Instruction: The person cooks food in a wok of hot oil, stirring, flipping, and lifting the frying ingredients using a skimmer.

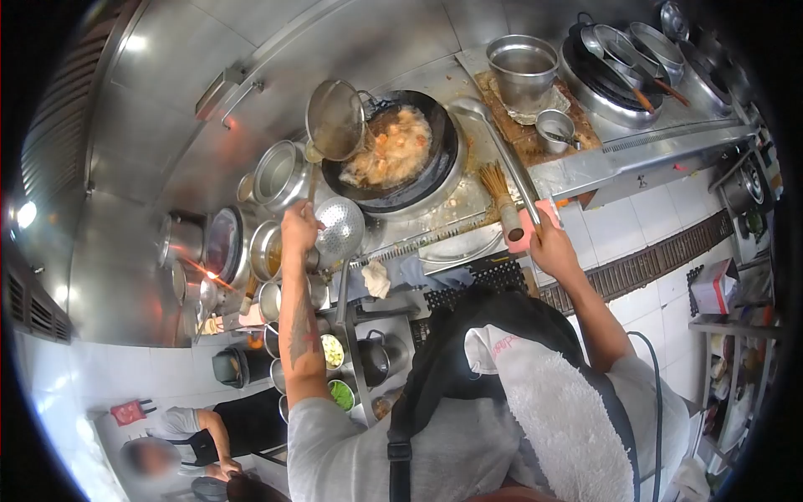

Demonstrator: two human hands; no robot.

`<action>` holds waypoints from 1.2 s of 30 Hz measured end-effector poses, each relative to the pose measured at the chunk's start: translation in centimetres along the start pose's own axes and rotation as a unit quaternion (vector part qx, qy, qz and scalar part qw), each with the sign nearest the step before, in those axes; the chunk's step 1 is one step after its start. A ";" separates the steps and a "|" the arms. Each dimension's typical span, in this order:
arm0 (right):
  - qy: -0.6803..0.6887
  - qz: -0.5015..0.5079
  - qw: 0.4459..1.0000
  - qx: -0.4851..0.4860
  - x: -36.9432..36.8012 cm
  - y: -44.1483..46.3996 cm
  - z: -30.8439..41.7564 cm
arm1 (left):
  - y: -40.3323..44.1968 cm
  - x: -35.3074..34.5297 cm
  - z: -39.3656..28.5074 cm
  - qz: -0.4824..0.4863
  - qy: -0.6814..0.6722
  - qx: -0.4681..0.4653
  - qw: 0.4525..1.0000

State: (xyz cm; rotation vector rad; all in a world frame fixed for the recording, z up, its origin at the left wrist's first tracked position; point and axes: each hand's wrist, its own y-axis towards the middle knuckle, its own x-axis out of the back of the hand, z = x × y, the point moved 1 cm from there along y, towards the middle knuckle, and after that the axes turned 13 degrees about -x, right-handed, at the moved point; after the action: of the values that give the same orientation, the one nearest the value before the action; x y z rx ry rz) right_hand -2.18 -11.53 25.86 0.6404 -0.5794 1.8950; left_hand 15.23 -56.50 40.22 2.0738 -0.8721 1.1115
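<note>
My left hand [299, 226] is closed around the handle of a wire-mesh strainer [335, 120], whose basket is tilted over the left rim of a black wok [449, 138]. Orange-brown food pieces [393, 149] bubble in foamy oil inside the wok. My right hand [548, 249] grips the long metal handle of a ladle [512, 163], its head at the wok's upper right edge. A pink piece [520, 243], perhaps cloth, lies by this hand. A bamboo wok brush [502, 201] sits just left of it. Below my left hand is a perforated skimmer [340, 227].
Pots [283, 174] crowd the left counter. A metal pot [524, 71] and a small cup [555, 130] stand on a board at right, near a second wok station [602, 79]. Containers of chopped greens [341, 393] are at lower left. Another person [205, 431] works beyond them.
</note>
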 end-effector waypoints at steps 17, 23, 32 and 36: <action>-0.086 -0.080 0.989 0.088 -2.0 0.9 -8.6 | -0.7 -4.8 -6.5 -0.103 -0.038 -0.012 0.994; -0.054 -0.071 0.996 0.001 -0.5 -3.5 -10.2 | -0.3 -9.0 -1.2 0.026 0.157 -0.188 0.969; -0.093 -0.306 0.942 -0.104 5.2 -10.5 -23.9 | -3.9 -3.4 -0.5 -0.038 0.079 -0.155 0.984; -0.260 -0.345 0.832 -0.347 17.0 -24.4 -34.5 | -1.6 -5.2 2.7 0.022 0.064 -0.185 0.980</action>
State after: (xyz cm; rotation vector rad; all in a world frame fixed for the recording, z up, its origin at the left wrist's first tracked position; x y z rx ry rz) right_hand 8.32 31.14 14.08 0.7359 -1.1315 0.7227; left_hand 15.53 -56.23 34.20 1.6689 -0.9815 1.0039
